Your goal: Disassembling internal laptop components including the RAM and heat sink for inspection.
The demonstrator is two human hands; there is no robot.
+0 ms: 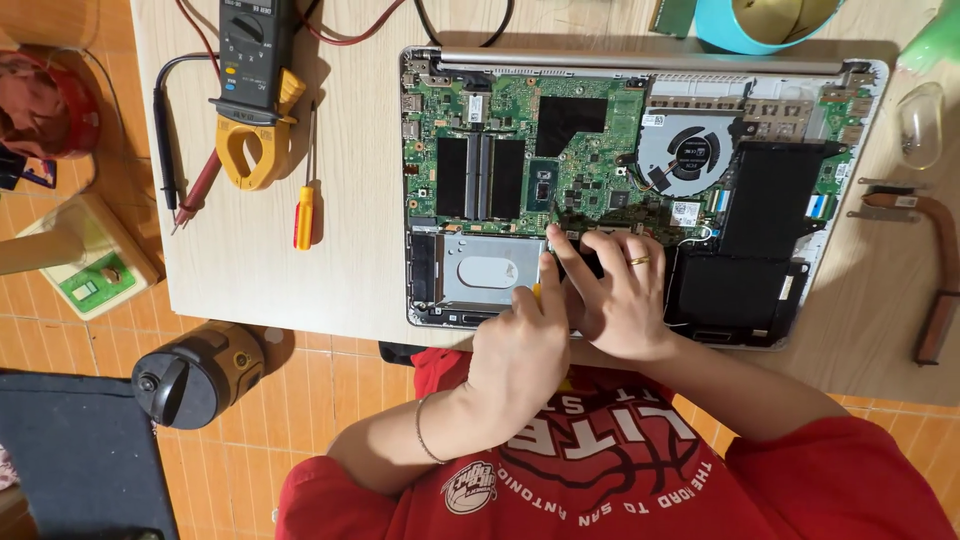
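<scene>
Now the left hand [520, 345] is curled shut around a small tool with a yellow handle [537, 291], only a sliver of it showing above the knuckles, its tip aimed down at the front edge of the opened laptop [640, 190]. Just beside it, touching, the right hand [620, 290] lies flat with fingers spread, gripping nothing, pressing on the board edge and a dark part beneath; a ring shows on one finger. Under the left hand's fingertips sits the silver drive bay [485, 270]; beyond the right hand, the black battery [755, 230]. Farther out, past both hands, the green mainboard [520, 140] and the cooling fan [692, 152].

To do this well, I'd say: keep the tool upright and square on its seat, let the flat hand steady the part, push lightly, no slipping onto the board.

Well off to the left hand's side on the worktop [350, 270] lie a yellow-handled screwdriver [304, 215] and a yellow clamp meter [252, 90].
</scene>
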